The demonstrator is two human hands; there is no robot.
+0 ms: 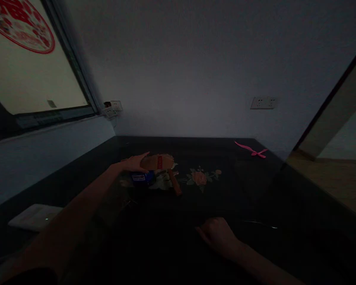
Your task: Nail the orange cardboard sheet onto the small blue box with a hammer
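The scene is dim. My left hand [133, 163] reaches to the far middle of the dark table, thumb and fingers apart. Its fingertips are at the left edge of a flat tan thing with a red label [159, 162]; I cannot tell whether they touch it. Just below the hand is a small blue box [141, 178] with a pale label. A brown stick-like piece [175, 183] lies slanting to the right of the box. My right hand [217, 232] rests nearer to me on the tabletop, fingers curled in, with nothing visible in it.
A pink ribbon-like strip [253, 152] lies at the table's far right. A thin shiny rod [260, 224] is right of my right hand. A white flat object [34, 217] sits at the left, partly behind my forearm. Printed roses [199, 178] decorate the dark tabletop [172, 229].
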